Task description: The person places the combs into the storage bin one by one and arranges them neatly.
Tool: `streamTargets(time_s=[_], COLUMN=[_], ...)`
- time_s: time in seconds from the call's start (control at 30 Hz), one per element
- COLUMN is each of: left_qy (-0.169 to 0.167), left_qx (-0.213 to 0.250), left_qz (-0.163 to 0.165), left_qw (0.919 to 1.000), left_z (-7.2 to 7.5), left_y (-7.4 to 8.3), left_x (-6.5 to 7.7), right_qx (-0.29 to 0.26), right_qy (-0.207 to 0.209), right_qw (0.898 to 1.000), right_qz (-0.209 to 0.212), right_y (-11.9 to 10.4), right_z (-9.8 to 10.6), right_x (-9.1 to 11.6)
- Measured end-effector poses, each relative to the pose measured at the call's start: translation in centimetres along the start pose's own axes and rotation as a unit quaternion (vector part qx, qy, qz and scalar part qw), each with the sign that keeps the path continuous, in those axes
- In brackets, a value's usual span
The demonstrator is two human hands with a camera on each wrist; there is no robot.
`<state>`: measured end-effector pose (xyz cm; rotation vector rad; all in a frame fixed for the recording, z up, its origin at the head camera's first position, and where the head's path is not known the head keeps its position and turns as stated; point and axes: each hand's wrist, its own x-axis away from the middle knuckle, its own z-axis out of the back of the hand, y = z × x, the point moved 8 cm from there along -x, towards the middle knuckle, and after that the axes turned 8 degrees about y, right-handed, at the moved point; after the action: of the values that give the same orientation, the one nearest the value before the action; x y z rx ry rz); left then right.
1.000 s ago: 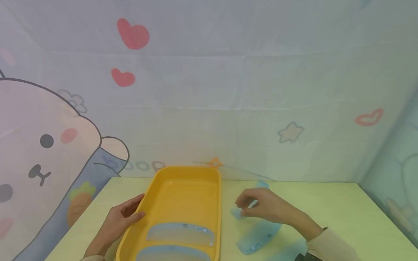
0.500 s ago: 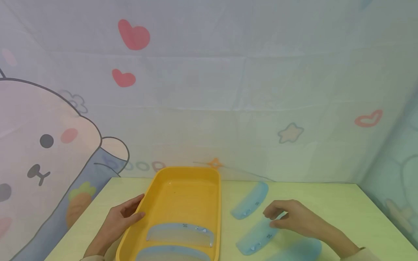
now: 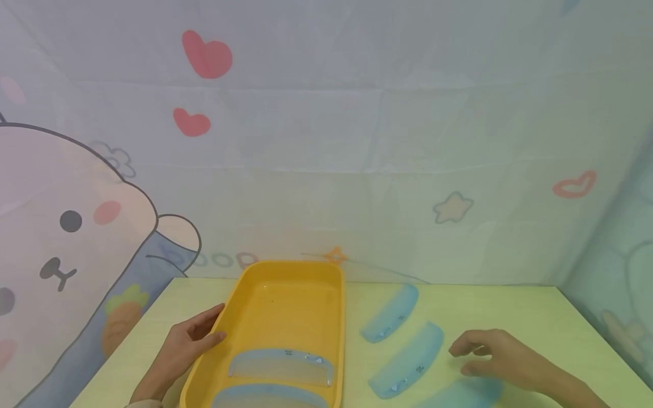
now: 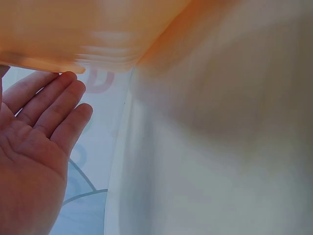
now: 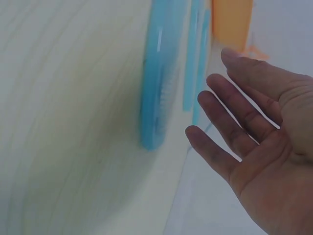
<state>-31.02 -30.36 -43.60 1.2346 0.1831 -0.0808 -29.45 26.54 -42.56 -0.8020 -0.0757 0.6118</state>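
My left hand (image 3: 179, 347) is at the left rim of a yellow tray (image 3: 344, 317), thumb over the edge and fingers along the outside. In the left wrist view its fingertips meet the underside of the rim (image 4: 44, 67). Two pale blue combs lie in the near part of the tray, one (image 3: 280, 365) behind the other (image 3: 270, 396). To the right of the tray, a far comb (image 3: 390, 314) and a middle comb (image 3: 408, 360) lie slanted on the table. My right hand (image 3: 502, 357), holding nothing, is above a nearer comb (image 3: 464, 394), partly covered and cut off by the frame.
The pale yellow table (image 3: 525, 311) ends at a cloth backdrop (image 3: 408, 130) printed with hearts, a star and a cartoon animal. Another cloth side wall (image 3: 627, 272) stands on the right.
My right hand has moved right and toward me, from over the far comb, past the middle one, to the nearest comb. My left hand and the tray have stayed in place.
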Motion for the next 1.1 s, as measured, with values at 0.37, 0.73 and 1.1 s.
streamTargets(time_s=[0.37,0.73,1.1], left_qy=[-0.001,-0.004,-0.009], left_qx=[0.014,0.011,0.006], left_qz=[0.002,0.015,0.015], left_qw=[0.9999,0.9998,0.9998], left_z=[-0.1,0.0,-0.1], left_y=[0.1,0.0,0.0], left_x=[0.1,0.0,0.1], right_qx=[-0.001,-0.041,0.020], right_qy=[-0.038,-0.056,-0.043], right_qw=[0.999,0.998,0.996], right_qz=[-0.015,0.005,0.079], right_y=[1.4,1.1,0.4], right_z=[0.0,-0.7,-1.1], right_x=[2.2,3.4,3.4])
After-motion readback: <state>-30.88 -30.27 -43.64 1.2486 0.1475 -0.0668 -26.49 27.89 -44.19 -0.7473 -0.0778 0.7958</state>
